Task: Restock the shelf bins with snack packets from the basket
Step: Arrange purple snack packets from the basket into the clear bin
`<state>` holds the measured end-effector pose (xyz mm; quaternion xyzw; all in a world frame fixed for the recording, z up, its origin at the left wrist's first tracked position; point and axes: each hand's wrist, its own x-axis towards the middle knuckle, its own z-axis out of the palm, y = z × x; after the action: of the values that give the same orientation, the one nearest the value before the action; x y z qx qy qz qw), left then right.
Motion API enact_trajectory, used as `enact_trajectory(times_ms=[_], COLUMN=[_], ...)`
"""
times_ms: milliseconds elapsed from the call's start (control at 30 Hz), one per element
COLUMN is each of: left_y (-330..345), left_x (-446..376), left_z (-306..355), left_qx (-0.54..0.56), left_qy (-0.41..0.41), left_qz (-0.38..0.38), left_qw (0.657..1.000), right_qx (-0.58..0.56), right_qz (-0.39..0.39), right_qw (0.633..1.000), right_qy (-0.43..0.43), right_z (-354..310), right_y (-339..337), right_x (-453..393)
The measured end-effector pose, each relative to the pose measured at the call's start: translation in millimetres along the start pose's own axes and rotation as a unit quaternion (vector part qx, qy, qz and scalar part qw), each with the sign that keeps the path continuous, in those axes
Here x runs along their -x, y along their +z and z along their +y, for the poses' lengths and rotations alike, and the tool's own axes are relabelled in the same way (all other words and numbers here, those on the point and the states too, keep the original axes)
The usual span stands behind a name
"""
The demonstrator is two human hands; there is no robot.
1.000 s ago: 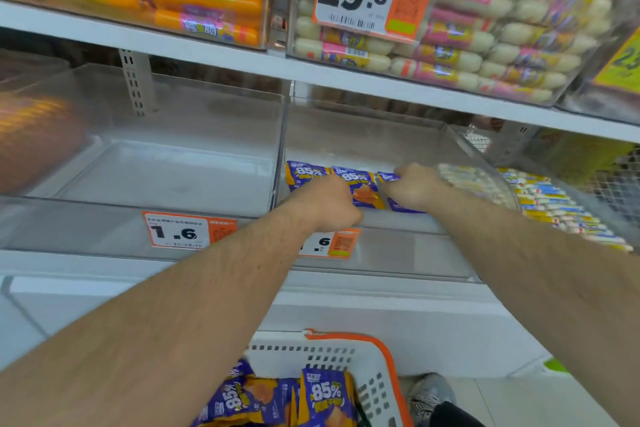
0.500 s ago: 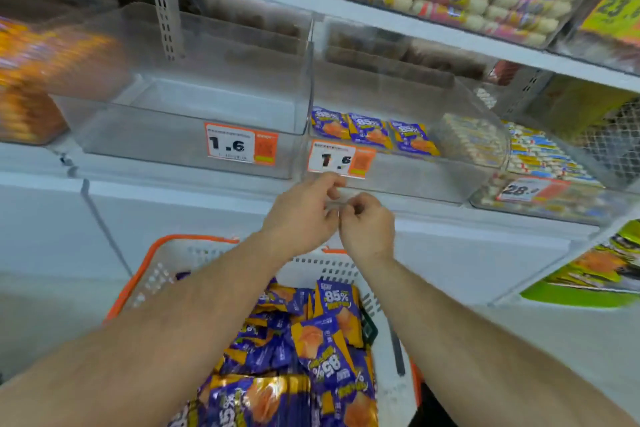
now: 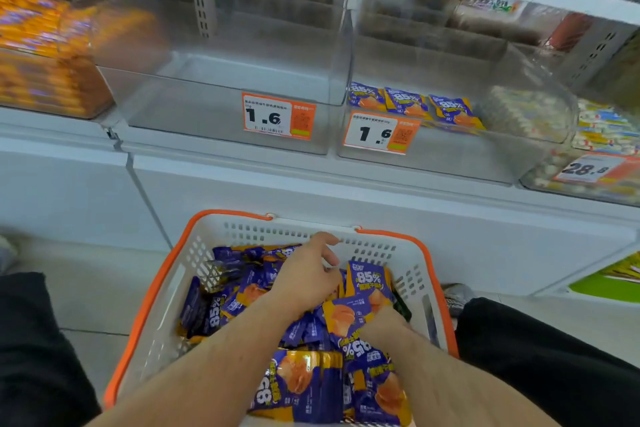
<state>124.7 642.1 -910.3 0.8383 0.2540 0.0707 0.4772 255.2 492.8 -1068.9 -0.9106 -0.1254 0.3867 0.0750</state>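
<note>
Both hands are down in the basket [image 3: 166,291], a white plastic one with an orange rim that stands on the floor in front of the shelf, between the person's dark-clad knees. It is heaped with snack packets [image 3: 301,381], purple and orange with "85%" printed on them. The left hand [image 3: 304,277] lies over the middle of the heap, back upward, its fingers loosely curled and a little apart, their tips toward the far wall of the basket; whether they pinch a packet I cannot tell, since the palm hides what is under it. The right hand [image 3: 384,321] is pushed in among the packets at the right side of the heap, and its fingers are buried, so their state cannot be told. Above, on the shelf, stand two clear bins, each with an orange and white price tag reading 1.6. The left bin [image 3: 221,121] shows no packets inside. The right bin [image 3: 450,156] holds three packets [image 3: 408,102] of the same kind, lying side by side in a row just behind its tag [image 3: 381,132]. Further right is another bin with a tag reading 28.8 [image 3: 588,168].
</note>
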Motion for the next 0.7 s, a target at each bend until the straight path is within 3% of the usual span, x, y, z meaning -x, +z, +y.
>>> enact_trajectory(times_ms=[33, 167, 367, 467, 533, 600, 700], left_y=[0.3, 0.5, -21.8, -31.7, -35.3, -38.9, -46.7], left_x=[0.7, 4.4, -1.4, -4.2, -3.7, -1.7, 5.7], left_z=[-1.2, -6.3, 3.1, 20.1, 31.9, 39.4, 51.3], left_qx=[0.002, -0.020, -0.216, -0.202, -0.157, -0.087, 0.069], left_qy=[-0.004, -0.012, 0.041, 0.022, 0.018, 0.043, 0.048], left_qz=[-0.001, -0.023, -0.066, -0.114, -0.126, -0.060, 0.045], left_qw=[1.000, 0.999, 0.973, 0.972, 0.979, 0.993, 0.995], right_qx=[0.049, 0.060, 0.189, 0.249, 0.232, 0.191, 0.031], right_qz=[0.002, 0.070, 0.068, 0.057, 0.076, 0.159, 0.419], right_qw=[0.999, 0.994, 0.967, 0.941, 0.932, 0.914, 0.820], right_qy=[-0.009, -0.055, -0.157, -0.223, -0.267, -0.321, -0.388], right_z=[-3.9, -31.6, -80.9, -105.6, -117.0, -122.0, -118.0], right_y=[-7.5, -36.6, -101.0, -139.2, -159.8, -172.6, -178.5], right_x=[11.6, 63.4, 109.6, 139.6, 156.3, 167.1, 179.3])
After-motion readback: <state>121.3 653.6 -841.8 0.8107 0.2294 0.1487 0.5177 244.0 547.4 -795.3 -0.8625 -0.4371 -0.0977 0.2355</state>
